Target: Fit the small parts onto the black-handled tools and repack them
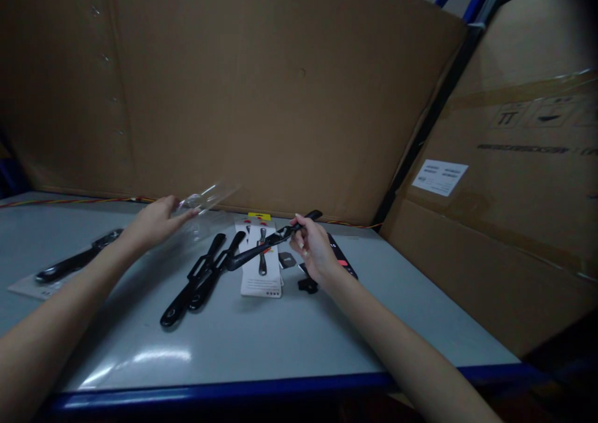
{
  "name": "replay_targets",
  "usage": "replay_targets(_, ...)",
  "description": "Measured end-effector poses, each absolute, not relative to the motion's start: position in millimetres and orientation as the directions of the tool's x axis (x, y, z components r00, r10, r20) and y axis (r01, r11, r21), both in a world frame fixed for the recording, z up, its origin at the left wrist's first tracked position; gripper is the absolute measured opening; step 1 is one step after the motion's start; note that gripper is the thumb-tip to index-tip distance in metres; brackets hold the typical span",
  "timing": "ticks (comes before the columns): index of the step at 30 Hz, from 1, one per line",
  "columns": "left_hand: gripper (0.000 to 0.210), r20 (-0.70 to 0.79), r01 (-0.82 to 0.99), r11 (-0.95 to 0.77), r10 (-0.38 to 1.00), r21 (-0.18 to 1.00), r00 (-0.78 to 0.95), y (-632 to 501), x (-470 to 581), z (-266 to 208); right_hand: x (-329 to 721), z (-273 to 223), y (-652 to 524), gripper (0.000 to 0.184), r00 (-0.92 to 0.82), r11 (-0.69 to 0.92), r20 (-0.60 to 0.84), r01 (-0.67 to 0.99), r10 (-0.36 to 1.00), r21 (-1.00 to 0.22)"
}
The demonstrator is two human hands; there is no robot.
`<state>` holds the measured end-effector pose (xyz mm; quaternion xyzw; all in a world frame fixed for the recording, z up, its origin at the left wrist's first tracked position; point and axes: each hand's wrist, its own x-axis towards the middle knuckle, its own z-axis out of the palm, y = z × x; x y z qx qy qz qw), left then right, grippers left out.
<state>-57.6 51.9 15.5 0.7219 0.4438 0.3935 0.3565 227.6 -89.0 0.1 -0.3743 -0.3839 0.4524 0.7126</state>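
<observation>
My left hand point(161, 220) is closed on the edge of a clear plastic sleeve point(205, 202), which stands up off the table to its right. In my right hand point(314, 243) is a long black tool point(261, 247), pinched near its thin far end and slanting down to the left. Two similar black tools, one nearer point(191, 283) and one beside it point(217, 273), lie side by side with slotted middles. Beneath the held tool rest white printed cards point(261, 283) picturing such a tool. Another black tool point(79, 262) lies in a clear package at the left, beyond my forearm.
A dark phone point(342, 256) lies partly behind my right hand, near small black pieces point(307, 285). Cardboard point(280, 99) walls off the back of the grey table point(261, 348). A large carton point(514, 223) stands at the right. Thin coloured wires point(93, 201) run along the back edge.
</observation>
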Motion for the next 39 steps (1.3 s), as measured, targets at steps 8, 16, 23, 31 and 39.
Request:
replay_targets(8, 0.058, -0.059, 0.001, 0.097, 0.607, 0.995, 0.792, -7, -11, 32, 224, 11, -95, 0.022, 0.235, 0.205, 0.1, -0.476, 0.967, -0.855)
replay_targets(16, 0.048, -0.102, -0.03, 0.348, 0.354, 0.937, 0.93, -45, 22, 25, 218, 12, -99, 0.03, 0.199, 0.115, 0.002, -0.556, 0.98, -0.823)
replay_targets(23, 0.055, -0.083, -0.038, 0.278, 0.41, 0.96, 0.908, -61, 30, 17, 206, 14, -107, 0.029, 0.185, 0.227, 0.164, -0.401, 0.969, -0.888)
replay_targets(31, 0.059, -0.074, -0.038, 0.228, 0.461, 0.973, 0.884, -64, 35, 7, 199, 15, -114, 0.031, 0.002, 0.254, 0.257, -0.169, 0.966, -0.952)
replay_targets(39, 0.064, -0.099, -0.064, 0.316, 0.473, 0.947, 0.875, -58, 34, 2, 219, 32, -117, 0.023, -0.042, 0.204, 0.219, -0.237, 0.975, -0.95)
